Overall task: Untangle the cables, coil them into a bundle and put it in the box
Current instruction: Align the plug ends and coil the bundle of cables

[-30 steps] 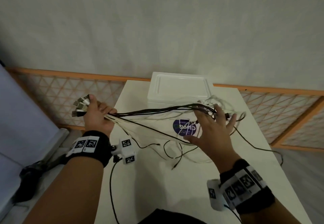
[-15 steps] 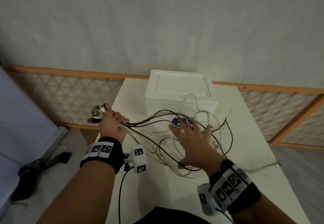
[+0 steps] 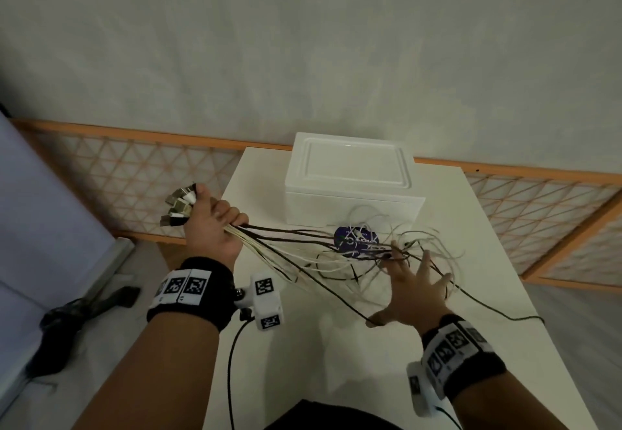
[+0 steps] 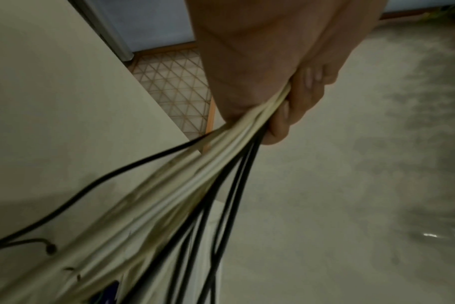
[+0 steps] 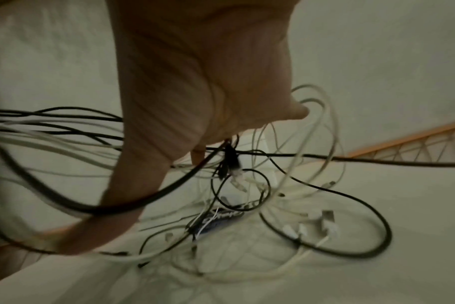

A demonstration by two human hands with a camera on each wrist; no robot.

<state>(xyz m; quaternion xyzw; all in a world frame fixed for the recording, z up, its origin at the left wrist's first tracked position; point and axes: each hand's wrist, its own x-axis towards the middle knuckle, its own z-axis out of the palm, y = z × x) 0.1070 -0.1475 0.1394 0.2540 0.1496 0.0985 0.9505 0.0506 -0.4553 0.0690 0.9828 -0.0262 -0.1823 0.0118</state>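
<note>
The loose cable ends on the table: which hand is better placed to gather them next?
The right hand. It is spread open among the loose cables on the table. The left hand is busy: it grips the plug ends in a fist, off the table's left edge.

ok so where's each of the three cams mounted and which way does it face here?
Head: worn on the head, looking forward and down at the table, white box and cables; both forearms, left hand and right hand show.
Left wrist: looks along the left hand at its grip on the cables; palm and fingers show.
Right wrist: looks along the open right hand down at loose cables; palm shows.
Shared: all see the cables; head and right wrist both see the blue label.
</note>
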